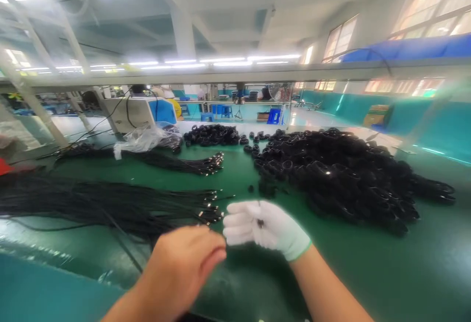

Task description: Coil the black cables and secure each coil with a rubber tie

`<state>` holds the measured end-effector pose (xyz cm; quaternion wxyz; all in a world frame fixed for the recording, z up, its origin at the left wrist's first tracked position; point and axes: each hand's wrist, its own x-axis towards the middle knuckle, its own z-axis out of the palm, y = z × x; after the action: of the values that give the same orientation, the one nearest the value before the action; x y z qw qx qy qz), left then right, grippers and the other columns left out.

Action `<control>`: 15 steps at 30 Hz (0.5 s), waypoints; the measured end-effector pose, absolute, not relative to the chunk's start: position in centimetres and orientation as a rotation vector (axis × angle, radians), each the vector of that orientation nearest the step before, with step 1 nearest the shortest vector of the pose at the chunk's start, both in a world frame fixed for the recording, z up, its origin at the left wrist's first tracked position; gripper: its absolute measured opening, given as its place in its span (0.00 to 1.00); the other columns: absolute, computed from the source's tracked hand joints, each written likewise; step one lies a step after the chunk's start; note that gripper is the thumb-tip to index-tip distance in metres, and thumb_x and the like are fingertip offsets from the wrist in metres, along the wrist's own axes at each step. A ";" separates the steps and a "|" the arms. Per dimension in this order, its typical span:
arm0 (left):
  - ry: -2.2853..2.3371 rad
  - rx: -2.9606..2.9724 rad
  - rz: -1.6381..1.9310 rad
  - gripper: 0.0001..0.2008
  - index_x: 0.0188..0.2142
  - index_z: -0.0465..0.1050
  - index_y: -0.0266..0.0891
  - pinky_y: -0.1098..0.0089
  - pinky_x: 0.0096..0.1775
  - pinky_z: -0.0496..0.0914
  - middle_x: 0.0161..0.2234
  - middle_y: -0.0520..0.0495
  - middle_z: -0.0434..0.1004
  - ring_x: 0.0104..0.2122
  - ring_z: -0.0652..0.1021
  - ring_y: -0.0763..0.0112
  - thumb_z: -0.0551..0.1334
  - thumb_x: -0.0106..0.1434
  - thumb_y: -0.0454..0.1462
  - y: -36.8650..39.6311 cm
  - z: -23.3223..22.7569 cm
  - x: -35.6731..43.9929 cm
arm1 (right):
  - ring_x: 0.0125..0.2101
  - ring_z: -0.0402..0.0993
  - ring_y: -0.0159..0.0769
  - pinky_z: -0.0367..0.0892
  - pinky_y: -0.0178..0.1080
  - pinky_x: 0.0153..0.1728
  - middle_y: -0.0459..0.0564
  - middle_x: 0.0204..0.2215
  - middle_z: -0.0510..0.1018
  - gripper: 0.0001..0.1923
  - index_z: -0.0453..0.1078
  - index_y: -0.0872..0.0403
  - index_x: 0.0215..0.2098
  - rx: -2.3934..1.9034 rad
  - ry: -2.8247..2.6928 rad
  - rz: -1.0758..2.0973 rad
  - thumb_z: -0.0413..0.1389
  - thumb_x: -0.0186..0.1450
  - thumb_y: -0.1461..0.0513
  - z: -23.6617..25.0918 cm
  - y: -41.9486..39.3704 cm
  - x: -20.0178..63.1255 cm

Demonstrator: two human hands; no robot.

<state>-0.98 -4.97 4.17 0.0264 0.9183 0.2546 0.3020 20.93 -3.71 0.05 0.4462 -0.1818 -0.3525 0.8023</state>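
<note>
My bare left hand (pixel 184 258) is at the lower middle, back of the hand toward me. Its fingers are curled and pressed together; what they hold, if anything, is hidden. Just right of it, my right hand (pixel 265 226) wears a white glove with a green cuff. Its palm is turned up and its fingers are stretched out to the left. A small dark piece or spot (pixel 260 223) shows on the palm, too small to name. Beyond the fingertips are the metal-tipped ends of a bundle of black cables (pixel 147 199).
A large heap of coiled black cables (pixel 338 170) covers the right of the green table (pixel 423 263). Behind are a smaller black pile (pixel 213 134), a second cable bundle (pixel 176 161), a clear plastic bag (pixel 147 138) and a white-and-blue machine (pixel 136 113). A metal rail (pixel 235 74) crosses above.
</note>
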 end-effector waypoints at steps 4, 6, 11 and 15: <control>0.958 2.573 0.692 0.07 0.31 0.72 0.43 0.77 0.34 0.63 0.30 0.56 0.75 0.31 0.73 0.76 0.56 0.64 0.36 -1.1 7.8 -0.3 | 0.45 0.73 0.54 0.59 0.62 0.48 0.68 0.44 0.75 0.29 0.65 0.65 0.51 -0.340 -0.989 2.244 0.60 0.57 0.56 -0.1 -5.2 18.4; 0.980 2.487 0.661 0.08 0.30 0.73 0.43 0.76 0.35 0.63 0.31 0.57 0.76 0.32 0.73 0.76 0.56 0.63 0.37 0.2 7.5 0.3 | 0.45 0.72 0.55 0.60 0.62 0.47 0.68 0.43 0.75 0.27 0.65 0.65 0.51 -0.309 -0.967 2.272 0.59 0.59 0.57 -0.2 -5.6 17.5; 0.996 2.336 0.630 0.09 0.29 0.73 0.40 0.75 0.35 0.65 0.29 0.55 0.75 0.31 0.73 0.73 0.55 0.62 0.39 1.7 4.8 1.2 | 0.42 0.74 0.52 0.60 0.62 0.44 0.63 0.41 0.75 0.25 0.64 0.63 0.50 -0.286 -0.909 2.286 0.59 0.59 0.58 -0.5 -5.7 16.8; 1.037 2.219 0.511 0.14 0.28 0.72 0.37 0.74 0.32 0.65 0.28 0.52 0.74 0.30 0.73 0.71 0.50 0.64 0.38 1.9 1.5 1.1 | 0.29 0.71 0.33 0.66 0.49 0.39 0.44 0.28 0.70 0.16 0.65 0.57 0.39 -0.116 -0.719 2.188 0.62 0.57 0.59 0.1 -5.1 17.8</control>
<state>1.12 1.85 1.45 0.3143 0.8419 0.3936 0.1937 17.75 -5.13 0.12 0.4059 -0.0462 -0.2851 0.8671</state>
